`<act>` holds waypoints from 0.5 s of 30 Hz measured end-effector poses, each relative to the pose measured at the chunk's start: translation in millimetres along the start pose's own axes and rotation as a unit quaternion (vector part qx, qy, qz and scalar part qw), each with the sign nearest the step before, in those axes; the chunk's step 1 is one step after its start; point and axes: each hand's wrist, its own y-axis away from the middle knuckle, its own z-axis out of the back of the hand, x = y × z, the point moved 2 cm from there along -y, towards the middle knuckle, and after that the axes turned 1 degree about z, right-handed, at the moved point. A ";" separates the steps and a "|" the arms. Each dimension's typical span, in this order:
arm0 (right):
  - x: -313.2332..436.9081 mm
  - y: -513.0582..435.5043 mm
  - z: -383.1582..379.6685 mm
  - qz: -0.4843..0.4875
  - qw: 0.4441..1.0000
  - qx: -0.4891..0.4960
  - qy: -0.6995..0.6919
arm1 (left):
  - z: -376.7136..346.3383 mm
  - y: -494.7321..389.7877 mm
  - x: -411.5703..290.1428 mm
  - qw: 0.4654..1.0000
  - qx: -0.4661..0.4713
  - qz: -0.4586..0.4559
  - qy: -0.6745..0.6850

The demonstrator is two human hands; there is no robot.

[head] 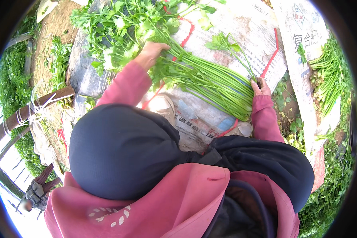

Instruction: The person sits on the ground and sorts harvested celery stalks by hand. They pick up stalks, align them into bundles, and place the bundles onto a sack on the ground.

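Observation:
A bundle of celery (208,70) lies across a white woven fertilizer sack (235,17) before me, leaves to the upper left and stalk bases to the right. My left hand (151,53) is on the bundle where the leaves begin. Its thumb lies over the stalks, and leaves hide the other fingers. At the base end, my right hand (260,86) pinches the foot of a thin loose celery stalk (241,53), whose leafy tip points up and left. Red plastic strapping (270,56) runs over the sack beside the right hand, with another red strap (189,32) passing under the bundle.
More celery (330,74) lies on another printed sack (303,26) at the right. A curved pole (32,110) wound with white ties stands at the left. My shoes (163,107) are on the sack's near side. Another person (38,190) is at the lower left.

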 end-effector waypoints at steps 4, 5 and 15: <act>5.5 1.8 -0.3 -0.008 1.000 -0.004 -0.025 | 1.5 22.2 -14.6 0.992 -0.011 -0.012 -0.129; 6.5 2.3 -0.4 -0.008 0.999 -0.004 -0.034 | 5.9 31.6 -21.2 0.978 0.004 -0.012 -0.210; 3.6 0.8 -3.1 -0.009 1.000 -0.003 -0.025 | -37.3 84.0 -14.6 0.569 0.068 -0.553 -0.605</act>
